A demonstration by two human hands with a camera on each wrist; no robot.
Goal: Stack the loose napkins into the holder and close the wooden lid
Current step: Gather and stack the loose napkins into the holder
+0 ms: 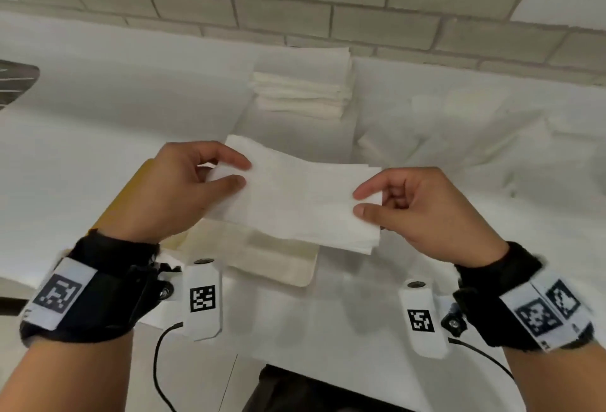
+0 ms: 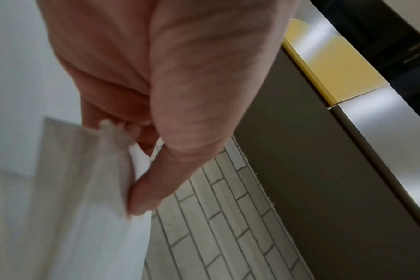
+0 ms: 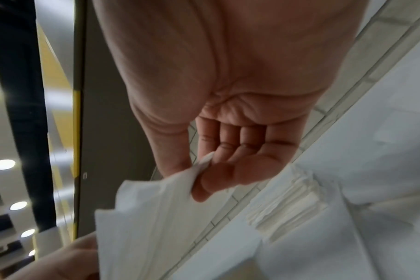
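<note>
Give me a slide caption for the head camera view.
Both hands pinch a napkin bundle above the holder.

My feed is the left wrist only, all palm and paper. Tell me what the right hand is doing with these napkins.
Observer: The right hand pinches the opposite end of the same napkin bundle between thumb and forefinger.
Operator: Report what lies under the bundle.
Observer: A pale beige flat piece with a rounded corner lies below it; holder or lid, I cannot tell.
Operator: Find me more napkins.
Observer: A folded napkin stack sits farther back, near the tiled wall.
</note>
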